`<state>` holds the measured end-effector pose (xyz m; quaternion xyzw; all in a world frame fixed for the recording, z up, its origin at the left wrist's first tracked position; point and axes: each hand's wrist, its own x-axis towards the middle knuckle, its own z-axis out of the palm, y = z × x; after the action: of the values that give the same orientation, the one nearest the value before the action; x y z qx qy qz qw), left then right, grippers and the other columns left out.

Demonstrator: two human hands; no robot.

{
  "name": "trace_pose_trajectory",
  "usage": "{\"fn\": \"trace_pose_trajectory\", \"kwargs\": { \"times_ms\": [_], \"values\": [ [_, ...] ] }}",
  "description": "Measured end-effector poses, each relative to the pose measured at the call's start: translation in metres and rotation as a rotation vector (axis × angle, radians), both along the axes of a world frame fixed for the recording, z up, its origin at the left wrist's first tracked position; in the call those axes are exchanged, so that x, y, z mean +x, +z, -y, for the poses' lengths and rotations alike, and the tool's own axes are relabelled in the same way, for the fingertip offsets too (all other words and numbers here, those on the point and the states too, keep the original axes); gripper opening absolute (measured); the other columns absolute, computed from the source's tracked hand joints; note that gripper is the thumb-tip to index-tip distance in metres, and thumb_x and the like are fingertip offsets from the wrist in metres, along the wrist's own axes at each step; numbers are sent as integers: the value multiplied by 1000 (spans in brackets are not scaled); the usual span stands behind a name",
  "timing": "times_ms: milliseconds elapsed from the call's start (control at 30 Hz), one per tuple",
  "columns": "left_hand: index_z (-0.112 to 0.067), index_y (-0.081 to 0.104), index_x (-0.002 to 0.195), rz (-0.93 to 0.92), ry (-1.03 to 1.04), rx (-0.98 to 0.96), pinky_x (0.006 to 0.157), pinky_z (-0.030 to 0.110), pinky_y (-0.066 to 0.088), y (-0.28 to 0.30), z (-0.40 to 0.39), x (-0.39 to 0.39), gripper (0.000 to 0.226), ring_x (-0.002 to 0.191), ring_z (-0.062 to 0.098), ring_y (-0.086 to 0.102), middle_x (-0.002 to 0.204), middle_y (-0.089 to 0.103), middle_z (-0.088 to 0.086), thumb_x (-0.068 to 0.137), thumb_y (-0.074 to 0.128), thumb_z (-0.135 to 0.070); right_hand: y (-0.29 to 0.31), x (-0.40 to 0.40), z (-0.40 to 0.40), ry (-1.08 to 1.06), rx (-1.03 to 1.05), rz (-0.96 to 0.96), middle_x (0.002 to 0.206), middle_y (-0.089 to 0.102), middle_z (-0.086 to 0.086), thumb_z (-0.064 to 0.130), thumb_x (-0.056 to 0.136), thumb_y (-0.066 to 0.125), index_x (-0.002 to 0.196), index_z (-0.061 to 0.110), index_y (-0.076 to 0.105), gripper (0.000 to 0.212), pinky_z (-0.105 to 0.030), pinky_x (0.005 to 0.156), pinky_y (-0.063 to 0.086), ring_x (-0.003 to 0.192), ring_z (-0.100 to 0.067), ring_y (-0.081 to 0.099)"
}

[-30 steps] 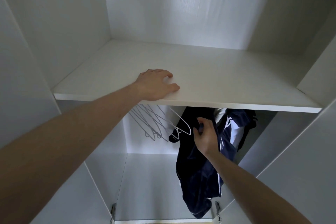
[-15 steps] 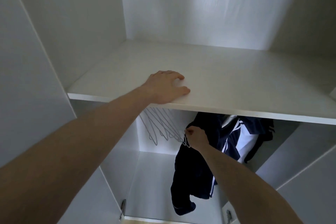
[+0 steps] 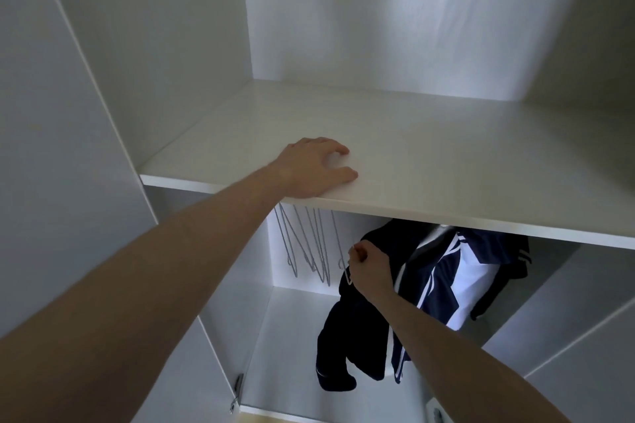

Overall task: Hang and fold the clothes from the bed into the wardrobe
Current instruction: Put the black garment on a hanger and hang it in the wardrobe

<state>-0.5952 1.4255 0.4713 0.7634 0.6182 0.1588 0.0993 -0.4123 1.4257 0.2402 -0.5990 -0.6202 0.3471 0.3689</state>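
The left hand [image 3: 318, 166] lies flat on the white shelf [image 3: 446, 154] inside the wardrobe [image 3: 154, 45], near its front edge. Its fingers are spread and hold nothing. It likely rests there to keep the person steady while they lean in and reach under the shelf.

The right hand [image 3: 367, 264] is lower, at about 5 o'clock from the left hand. Its fingers are curled and pinch the thin wire hanger [image 3: 347, 276] at the near end of the row. It looks like the person wants to take this one out for the next piece of clothing.

The other empty hangers [image 3: 309, 251] hang in a row at 9 o'clock from the right hand. They are under the shelf, and the rail they hang on is hidden by it.

At 3 o'clock from the right hand, the dark blue and white clothes [image 3: 457, 271] already hang up, so part of the job looks done. The bed is out of sight, so I cannot tell how many clothes are left.
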Motion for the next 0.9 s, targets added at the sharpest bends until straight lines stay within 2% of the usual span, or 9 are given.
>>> {"fn": "trace_pose_trajectory", "kwargs": {
  "times_ms": [67,133,233,267,333,400,567,700,900],
  "values": [
    [-38,47,148,7,5,4,123,42,23,0,1,1,63,148,18,31,161,38,-12,93,53,-68,2,2,7,-11,-15,-58,69,60,-6,12,102,54,84,5,59,20,-21,51,46,56,-15,56],
    [-37,47,148,10,5,5,122,41,23,0,1,1,62,148,18,31,160,38,-12,94,54,-68,5,6,19,-27,-29,-85,66,57,-5,11,102,53,84,4,58,20,-18,47,45,52,-12,53],
    [-39,49,146,9,9,13,122,42,25,-2,-2,0,62,147,19,33,159,40,-12,92,54,-69,2,16,42,-55,-12,-89,63,57,0,10,100,54,82,5,58,20,-19,49,46,49,-5,51],
    [-39,49,145,9,9,11,122,43,25,-3,-3,-1,63,147,19,33,159,41,-12,90,54,-71,0,20,51,-54,-12,-100,62,58,-1,11,100,55,82,7,59,19,-25,51,49,50,-5,52],
    [-40,49,145,4,8,0,122,44,25,-3,-4,-1,69,147,20,34,159,41,-12,85,51,-75,-4,28,70,-64,-26,-112,63,61,-4,14,100,58,82,12,60,19,-39,56,54,53,-18,58],
    [-40,49,145,-3,7,-8,121,44,26,-2,-4,-1,75,147,21,35,159,41,-11,80,46,-78,-4,36,88,-87,-42,-100,66,64,-6,15,99,59,81,16,61,18,-43,61,56,59,-29,63],
    [-38,52,143,26,-14,-16,120,43,29,-2,-4,-2,76,145,23,38,159,42,-8,78,48,-77,17,44,141,-140,-103,-147,67,63,-15,13,100,59,82,10,62,18,-32,52,52,52,-17,57],
    [-33,57,140,83,-69,17,118,41,32,-5,-3,-5,65,142,24,43,156,45,-4,85,55,-69,34,42,195,-197,-136,-179,68,65,-14,12,100,61,84,4,64,18,-26,53,50,54,-13,58],
    [-23,70,116,296,-247,400,106,39,44,-14,39,1,38,118,28,60,131,65,0,83,57,-38,48,49,293,-320,-144,-10,74,72,0,24,100,63,84,18,71,18,-16,52,45,47,-4,56]
  ]
}}
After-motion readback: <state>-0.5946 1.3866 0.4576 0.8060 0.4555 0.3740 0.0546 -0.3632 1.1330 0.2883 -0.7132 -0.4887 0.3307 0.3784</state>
